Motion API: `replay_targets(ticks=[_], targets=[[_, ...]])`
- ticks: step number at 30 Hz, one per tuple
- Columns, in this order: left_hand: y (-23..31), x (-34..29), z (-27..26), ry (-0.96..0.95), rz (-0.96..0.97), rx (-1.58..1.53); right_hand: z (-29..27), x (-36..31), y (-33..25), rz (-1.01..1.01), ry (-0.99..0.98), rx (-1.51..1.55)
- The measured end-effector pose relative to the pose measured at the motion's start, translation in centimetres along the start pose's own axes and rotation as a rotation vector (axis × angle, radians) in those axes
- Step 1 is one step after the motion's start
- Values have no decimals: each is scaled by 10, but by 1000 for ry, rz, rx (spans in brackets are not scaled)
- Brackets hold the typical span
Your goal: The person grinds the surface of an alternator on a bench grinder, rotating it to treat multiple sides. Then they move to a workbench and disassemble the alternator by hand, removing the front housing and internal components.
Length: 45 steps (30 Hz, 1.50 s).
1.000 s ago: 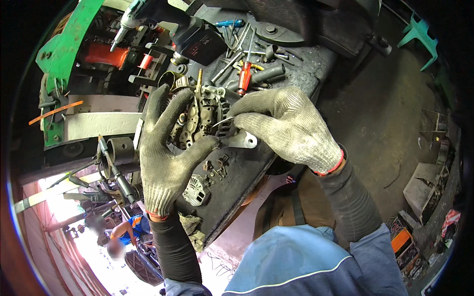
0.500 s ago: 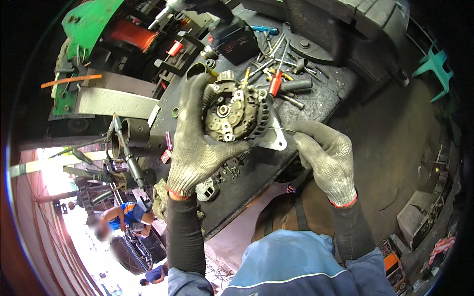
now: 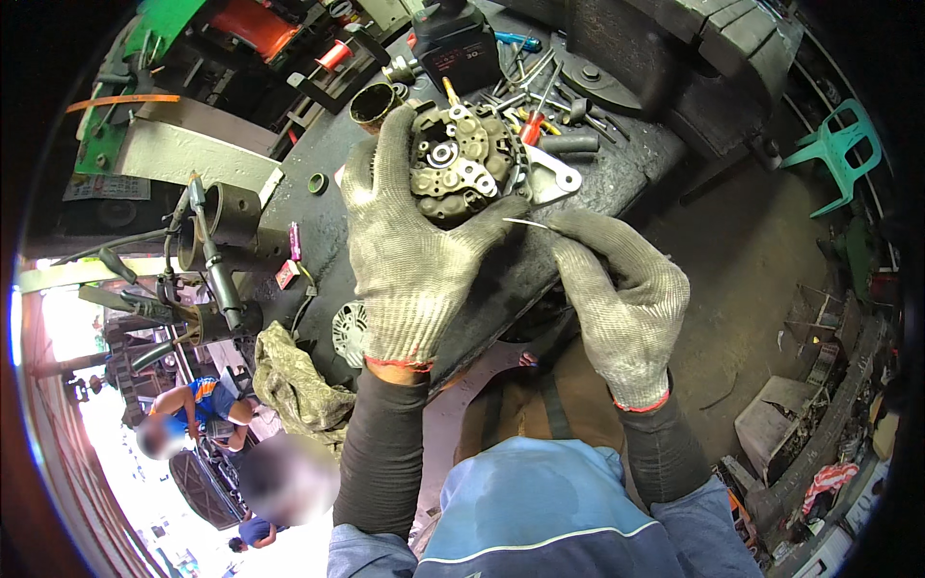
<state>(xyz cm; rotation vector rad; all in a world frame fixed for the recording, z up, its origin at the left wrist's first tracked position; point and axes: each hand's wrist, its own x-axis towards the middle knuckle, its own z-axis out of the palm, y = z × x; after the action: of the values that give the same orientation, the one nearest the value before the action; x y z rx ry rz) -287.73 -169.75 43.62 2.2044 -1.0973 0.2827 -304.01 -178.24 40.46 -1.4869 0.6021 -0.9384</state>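
Observation:
My left hand [image 3: 409,241], in a grey-coated knit glove, grips an alternator [image 3: 464,162] by its near left side. The alternator's open end faces up, showing a round bearing, metal plates and a finned rim. A silver mounting ear [image 3: 553,179] with a hole sticks out at its right. My right hand [image 3: 631,303], gloved alike, pinches a thin, stiff wire [image 3: 526,223] between thumb and forefinger. The wire's far end points left, close to my left thumb; whether it touches the glove or the alternator I cannot tell.
Behind the alternator lie a red-handled screwdriver [image 3: 533,127], several loose tools and a black battery pack [image 3: 455,53]. A large vise [image 3: 665,58] stands at the back right. A rag [image 3: 294,380] and a slotted metal cover [image 3: 350,332] lie at left. A green stool [image 3: 840,154] stands right.
The alternator has turned in my left hand, its mounting ear swinging farther back. The wire, previously at the ear, now sits nearer my left thumb. My right hand has shifted slightly left.

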Motion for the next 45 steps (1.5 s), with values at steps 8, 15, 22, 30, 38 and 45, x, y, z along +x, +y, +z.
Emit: replay_targets(ticks=[8,15,22,30,38,45], targets=[[-19,0,0,-45,41,-128,9,8,4,-186,-46,-179],[-19,-1,2,-45,-21,-129,11,12,-2,-378,-17,-425],[-9,-5,2,-31,-54,-69,13,15,-8,-460,-4,-556],[-9,-3,4,-34,-72,-147,10,26,0,93,-110,39],[-12,-9,4,-18,-77,-179,2,25,2,57,-100,58],[-13,-10,7,65,-93,-281,4,5,-17,269,-111,61]])
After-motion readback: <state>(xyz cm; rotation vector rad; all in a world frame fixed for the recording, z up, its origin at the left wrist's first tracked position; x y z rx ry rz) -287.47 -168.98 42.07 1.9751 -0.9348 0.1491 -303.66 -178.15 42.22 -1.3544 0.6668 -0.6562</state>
